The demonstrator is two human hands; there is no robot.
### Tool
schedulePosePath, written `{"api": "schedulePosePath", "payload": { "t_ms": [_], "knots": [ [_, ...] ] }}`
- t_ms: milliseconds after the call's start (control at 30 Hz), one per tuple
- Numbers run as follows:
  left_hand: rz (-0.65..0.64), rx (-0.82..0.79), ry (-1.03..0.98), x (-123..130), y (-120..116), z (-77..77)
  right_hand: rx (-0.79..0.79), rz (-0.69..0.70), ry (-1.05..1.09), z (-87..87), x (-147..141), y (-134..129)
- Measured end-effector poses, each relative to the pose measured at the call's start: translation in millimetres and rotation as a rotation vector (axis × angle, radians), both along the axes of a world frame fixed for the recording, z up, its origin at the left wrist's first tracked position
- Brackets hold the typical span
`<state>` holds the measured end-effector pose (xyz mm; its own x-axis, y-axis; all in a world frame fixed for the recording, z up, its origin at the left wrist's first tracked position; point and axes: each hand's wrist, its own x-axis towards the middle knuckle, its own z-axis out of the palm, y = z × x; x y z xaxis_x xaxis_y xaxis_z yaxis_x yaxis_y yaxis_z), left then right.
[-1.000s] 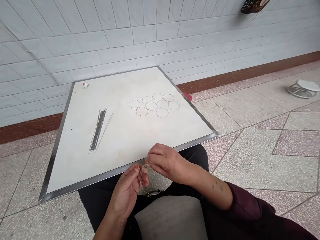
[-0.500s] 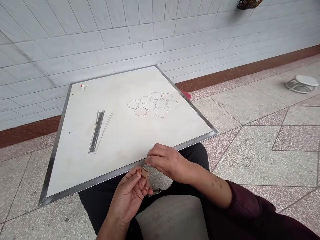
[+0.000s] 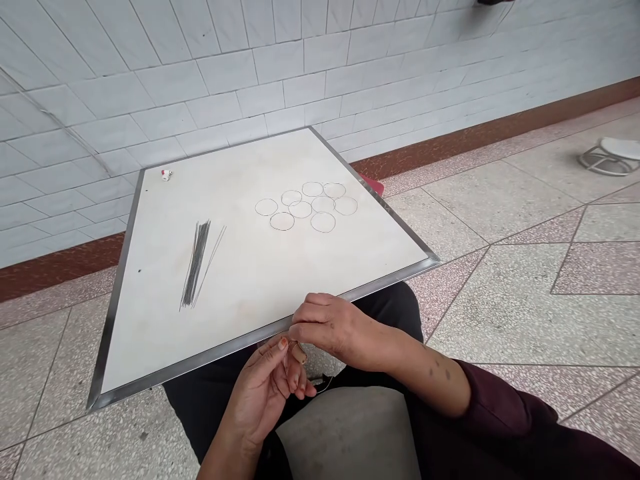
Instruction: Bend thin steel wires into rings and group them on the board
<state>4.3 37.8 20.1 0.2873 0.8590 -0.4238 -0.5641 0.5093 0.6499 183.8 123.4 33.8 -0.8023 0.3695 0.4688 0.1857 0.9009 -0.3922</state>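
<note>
Just below the table's front edge, my left hand [image 3: 265,380] pinches a thin wire [image 3: 328,385] between thumb and fingers. A tan wrap [image 3: 301,354] sits on one of its fingers. My right hand [image 3: 330,328] meets it from the right, fingertips closed at the wire's upper part; its exact grip is partly hidden. The wire curves down below the left fingers, over my lap. On the white table [image 3: 250,280] lie several wire rings [image 3: 323,222], some overlapping, and a bundle of straight dark wires [image 3: 196,267] at the left.
A small white and red object [image 3: 167,175] is near the table's far left corner. Metal trim [image 3: 200,363] edges the tabletop. Behind stands a white tiled wall [image 3: 215,73]. A white-topped stool [image 3: 613,155] is on the floor at far right.
My left thumb has shifted up close to the right fingertips, and the wrapped finger has moved away from the thumb. Both hands remain on the wire. The view has shifted slightly.
</note>
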Motion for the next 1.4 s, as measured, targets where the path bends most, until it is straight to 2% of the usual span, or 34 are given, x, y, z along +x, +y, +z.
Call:
{"api": "schedulePosePath", "payload": {
  "t_ms": [267, 533, 867, 1200, 1400],
  "knots": [
    [-0.055, -0.047, 0.010, -2.1, -1.5, -8.5, -0.025, 0.122, -0.043, 3.4, 6.7, -0.4],
    [-0.100, -0.048, -0.037, -0.8, -4.0, -12.8, -0.068, 0.168, -0.025, 7.1, 9.7, 1.8],
    [-0.072, -0.055, -0.062, 4.8, -4.0, -14.9, -0.391, 0.112, 0.085, -1.2, 10.2, -2.2],
    [-0.145, -0.009, -0.024, -3.4, -2.5, -10.7, -0.362, 0.080, -0.033, -0.1, 12.0, -1.5],
    [-0.133, -0.060, -0.051, -2.7, -1.7, -14.9, -0.318, 0.120, -0.036, -2.0, 12.3, 1.6]
  ]
}}
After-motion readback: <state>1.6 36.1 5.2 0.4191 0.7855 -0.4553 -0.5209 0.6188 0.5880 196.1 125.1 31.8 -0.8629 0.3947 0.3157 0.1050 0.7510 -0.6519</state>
